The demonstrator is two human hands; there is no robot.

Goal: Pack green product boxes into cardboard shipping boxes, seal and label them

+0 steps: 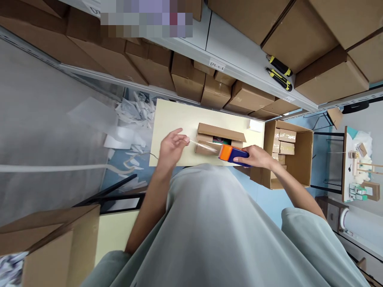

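My right hand (253, 156) is wrapped round an orange and dark blue tape dispenser (231, 154). From it a strip of clear tape (204, 146) stretches left to my left hand (173, 147), whose thumb and forefinger pinch the free end. Behind the tape, on the pale yellow table (176, 113), sits a small cardboard box (220, 130). Its flaps stand partly apart, and something dark and green shows in the gap between them. I cannot make out what those contents are.
To the right stands a large open carton (305, 159) with several small taped boxes (287, 135). Shelves of cartons (217, 91) rise behind the table, with two utility knives (279, 73) on one. Paper scraps (136, 111) lie left; another open carton (60, 239) is lower left.
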